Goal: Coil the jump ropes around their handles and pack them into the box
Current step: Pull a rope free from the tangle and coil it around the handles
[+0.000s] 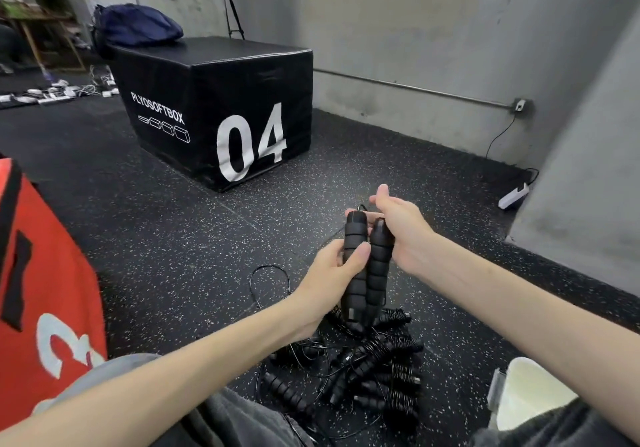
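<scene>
1. Handles (367, 263), two black foam ones side by side, stand near upright between both hands, above the rope pile (363, 367) on the floor.
2. Left hand (329, 277) grips their middle, thumb across.
3. Right hand (398, 232) cups the top ends, fingers loosely spread, seemingly nearer the thin cord.
4. Black box (214, 114) reads "PLYOSOFTBOX" and "04"; red box (45, 273) shows "3".

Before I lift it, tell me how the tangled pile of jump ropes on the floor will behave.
The pile of jump ropes would likely come up floppy: thin cords trail loose around it. Some cords may snag, since they cross each other. The ribbed foam-like handles probably grip well, like the pair the left hand holds.
</scene>
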